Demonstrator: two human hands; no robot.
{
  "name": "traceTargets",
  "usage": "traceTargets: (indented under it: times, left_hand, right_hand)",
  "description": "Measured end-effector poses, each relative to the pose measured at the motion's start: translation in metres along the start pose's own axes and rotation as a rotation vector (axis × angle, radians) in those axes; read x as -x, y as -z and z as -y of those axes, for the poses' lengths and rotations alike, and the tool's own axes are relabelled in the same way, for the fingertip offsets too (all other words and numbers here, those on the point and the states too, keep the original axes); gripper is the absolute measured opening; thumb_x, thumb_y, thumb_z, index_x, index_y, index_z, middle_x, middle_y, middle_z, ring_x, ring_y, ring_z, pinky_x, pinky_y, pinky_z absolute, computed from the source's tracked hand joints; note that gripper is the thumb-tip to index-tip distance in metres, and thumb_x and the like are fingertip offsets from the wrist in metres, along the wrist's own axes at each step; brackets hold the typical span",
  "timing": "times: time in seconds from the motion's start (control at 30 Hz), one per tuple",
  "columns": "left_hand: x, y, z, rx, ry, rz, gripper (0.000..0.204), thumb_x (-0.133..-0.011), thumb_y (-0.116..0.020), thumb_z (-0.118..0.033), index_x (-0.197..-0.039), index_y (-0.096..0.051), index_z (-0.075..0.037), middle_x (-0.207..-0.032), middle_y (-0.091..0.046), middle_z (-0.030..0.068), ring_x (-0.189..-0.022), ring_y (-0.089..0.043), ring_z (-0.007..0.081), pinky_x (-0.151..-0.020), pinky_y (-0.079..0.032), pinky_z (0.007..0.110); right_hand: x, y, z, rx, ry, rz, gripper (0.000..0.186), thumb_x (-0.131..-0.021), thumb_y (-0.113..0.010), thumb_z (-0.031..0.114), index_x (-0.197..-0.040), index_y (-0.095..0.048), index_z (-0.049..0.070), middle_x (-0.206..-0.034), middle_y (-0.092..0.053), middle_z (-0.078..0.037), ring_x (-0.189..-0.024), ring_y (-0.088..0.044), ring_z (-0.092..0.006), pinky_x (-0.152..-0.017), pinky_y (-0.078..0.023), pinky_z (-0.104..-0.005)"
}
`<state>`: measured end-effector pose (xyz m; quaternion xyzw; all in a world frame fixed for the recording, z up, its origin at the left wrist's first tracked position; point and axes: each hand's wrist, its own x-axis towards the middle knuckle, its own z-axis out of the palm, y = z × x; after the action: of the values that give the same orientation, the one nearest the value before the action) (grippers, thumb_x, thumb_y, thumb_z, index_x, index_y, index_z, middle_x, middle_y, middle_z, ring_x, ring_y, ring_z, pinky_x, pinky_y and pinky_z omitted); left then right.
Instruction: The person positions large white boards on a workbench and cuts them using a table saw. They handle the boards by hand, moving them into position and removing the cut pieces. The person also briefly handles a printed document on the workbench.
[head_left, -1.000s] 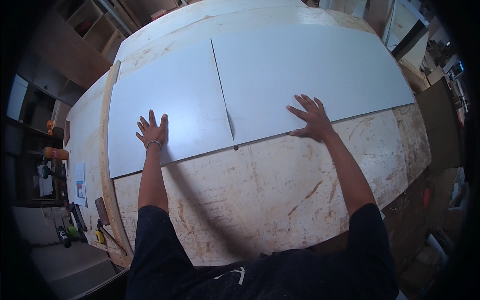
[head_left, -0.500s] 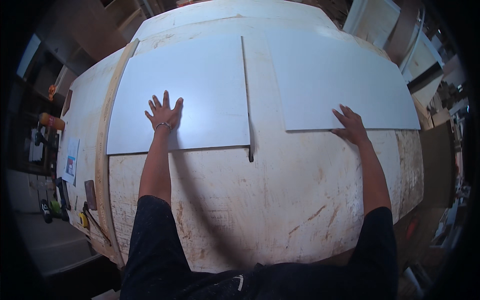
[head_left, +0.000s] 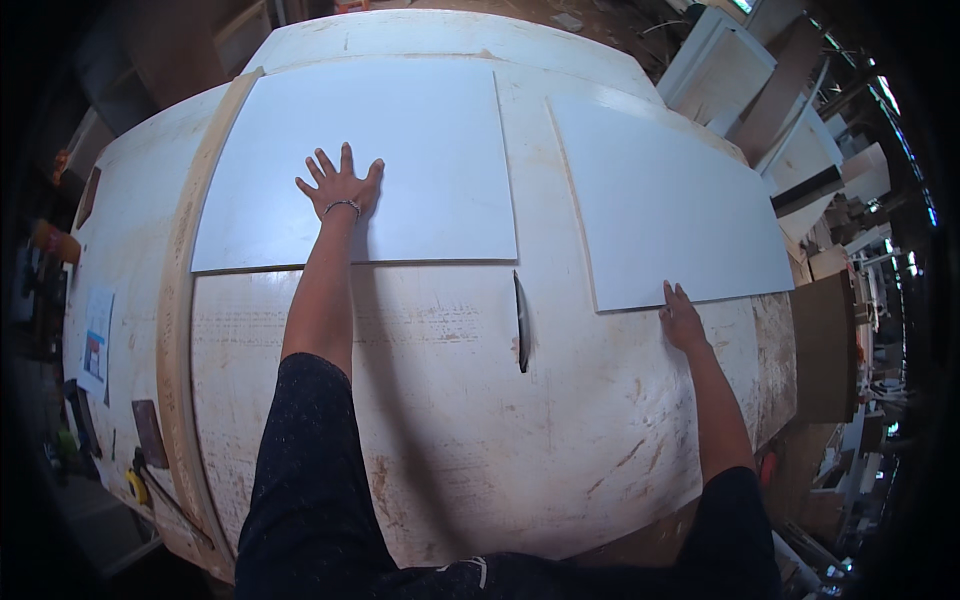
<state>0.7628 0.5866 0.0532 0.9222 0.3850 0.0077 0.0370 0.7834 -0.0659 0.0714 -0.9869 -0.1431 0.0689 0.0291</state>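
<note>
My left hand (head_left: pixel 343 188) lies flat on a large white panel (head_left: pixel 440 160), its fingers spread wide. A bracelet circles that wrist. The panel's left side runs along a wooden strip (head_left: pixel 190 230). To the right, a second white panel (head_left: pixel 670 200) lies at a slight angle on the worn white worktable (head_left: pixel 430 420). My right hand (head_left: pixel 681 318) grips the near edge of this panel, with fingertips on its top face; the thumb is hidden. A strip of table shows between the two panels, and a dark narrow slot (head_left: pixel 521 322) is in the tabletop there.
At the table's left side lie a printed sheet (head_left: pixel 96 340), a brown block (head_left: pixel 149 433) and a yellow tape measure (head_left: pixel 137 487). An orange bottle (head_left: pixel 55 242) stands beyond them. Boards (head_left: pixel 735 80) lean at the back right, and a brown board (head_left: pixel 825 345) adjoins the right edge.
The left panel has slid away from me under my left hand, uncovering more of the slot. The right panel has turned and come nearer, with my right hand at its edge. The view has shifted.
</note>
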Motion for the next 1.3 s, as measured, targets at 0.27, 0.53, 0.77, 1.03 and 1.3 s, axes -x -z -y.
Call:
traceTargets:
  times: [0.27,0.53,0.77,1.03,1.3]
  left_hand:
    - [-0.015,0.007,0.007,0.131,-0.168,0.153,0.085,-0.092,-0.028,-0.074,-0.158,-0.023,-0.021,-0.164,-0.007,0.0184,-0.152,0.000,0.0356,-0.119,0.001,0.059]
    - [0.086,-0.009,0.153,0.137,-0.588,0.023,0.068,-0.099,-0.038,-0.055,-0.155,-0.030,-0.017,-0.164,-0.015,0.0135,-0.153,-0.009,0.0278,-0.123,-0.005,0.046]
    - [0.173,0.008,0.253,0.153,-0.479,0.085,0.070,-0.095,-0.048,-0.046,-0.152,-0.034,-0.009,-0.162,-0.023,0.0164,-0.151,-0.017,0.0318,-0.123,-0.005,0.048]
    - [0.168,0.005,0.250,0.188,-0.441,0.056,0.074,-0.094,-0.049,-0.052,-0.153,-0.033,-0.010,-0.162,-0.023,0.0133,-0.151,-0.017,0.0263,-0.123,-0.007,0.046]
    - [0.156,-0.008,0.269,0.602,-0.329,0.012,0.068,-0.099,-0.049,-0.049,-0.150,-0.035,-0.007,-0.144,-0.051,0.0153,-0.140,-0.041,0.0279,-0.119,-0.020,0.044]
  right_hand:
    - [-0.061,0.081,0.001,0.236,0.079,0.274,0.044,-0.093,-0.060,0.032,-0.131,-0.060,0.010,-0.134,-0.058,-0.019,-0.126,-0.053,-0.0373,-0.106,-0.043,-0.0425]
    - [-0.227,0.114,0.328,-0.194,0.106,0.162,0.051,-0.093,-0.057,0.045,-0.112,-0.059,-0.003,-0.114,-0.065,-0.025,-0.110,-0.060,-0.0391,-0.094,-0.046,-0.0459]
    - [-0.279,0.011,0.394,-0.311,-0.263,0.441,0.047,-0.089,-0.057,0.035,-0.121,-0.054,0.001,-0.094,-0.055,-0.011,-0.085,-0.051,-0.0217,-0.068,-0.042,-0.0413]
    - [-0.278,0.030,0.393,-0.807,-0.440,0.095,0.077,-0.077,-0.071,0.037,-0.138,-0.046,-0.004,-0.148,-0.036,-0.022,-0.127,-0.043,-0.0349,-0.094,-0.045,-0.0552]
    - [-0.252,0.203,0.415,-0.960,0.050,0.476,0.054,-0.091,-0.066,0.040,-0.125,-0.057,-0.001,-0.111,-0.067,-0.014,-0.095,-0.068,-0.0233,-0.089,-0.055,-0.0368]
